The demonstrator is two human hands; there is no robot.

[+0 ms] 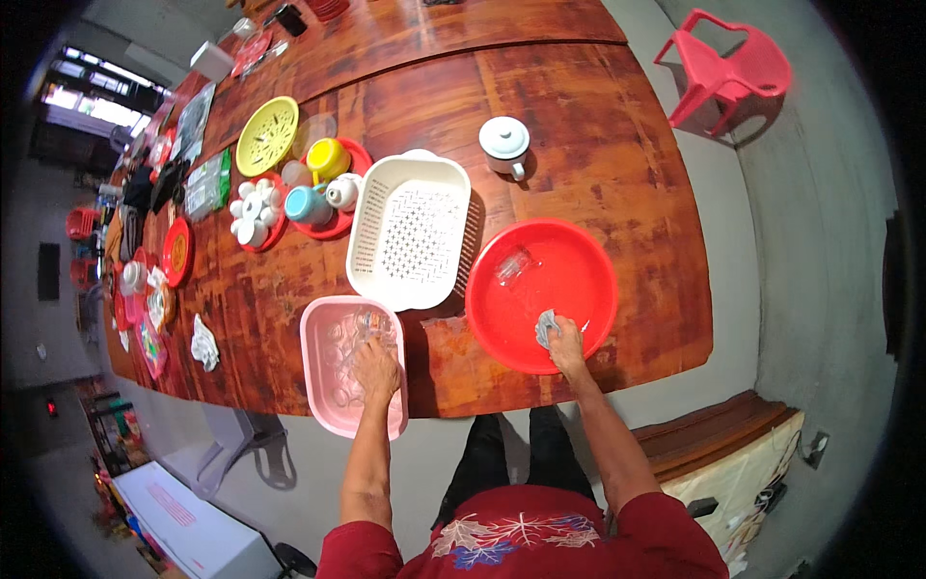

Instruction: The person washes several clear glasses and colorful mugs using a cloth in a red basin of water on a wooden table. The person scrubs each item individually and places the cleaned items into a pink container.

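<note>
Pink basin (323,381) sits at near table (598,145) edge, clear glasses (371,323) inside. Left hand (374,370) reaches into it, fingers curled onto a glass. Right hand (565,340) closed on grey cloth (547,328) at near rim of red round basin (579,251). White slotted basket (410,232) stands between and behind both basins.

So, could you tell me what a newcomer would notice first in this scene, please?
The round red plastic basin at the table's near edge stands out, with the right hand pressing a grey cloth inside it. To its left, the left hand reaches into a pink rectangular tub of clear glasses, before a white slotted basket.
</note>
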